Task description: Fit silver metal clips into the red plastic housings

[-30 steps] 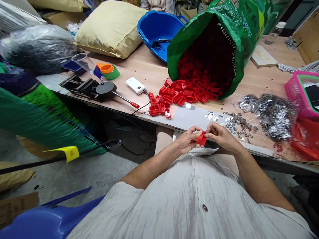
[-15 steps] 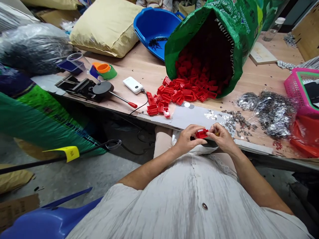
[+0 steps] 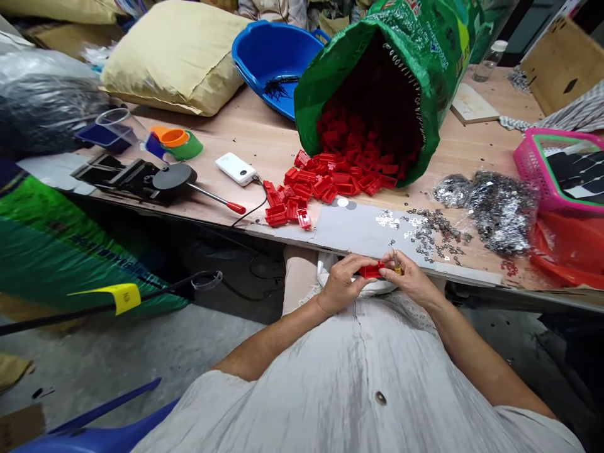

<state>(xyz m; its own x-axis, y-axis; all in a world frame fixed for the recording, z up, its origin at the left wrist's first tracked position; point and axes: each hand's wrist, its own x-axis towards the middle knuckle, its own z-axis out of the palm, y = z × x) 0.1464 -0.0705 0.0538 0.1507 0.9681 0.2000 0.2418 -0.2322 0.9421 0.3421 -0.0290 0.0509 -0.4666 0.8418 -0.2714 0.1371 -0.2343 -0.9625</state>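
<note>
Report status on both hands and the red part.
Left hand holding red part. Right hand at its end, with small yellow item. Red pile beyond, apart from both hands.

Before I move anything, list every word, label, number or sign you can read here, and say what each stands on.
"NA", perhaps, on the yellow tag; too small to be sure.
Green bag, lying open: pale lettering, slanted and too small to read.
Green sack at the left: a dark line of characters, too blurred to read.
Held red piece: no text that I can make out.
</note>
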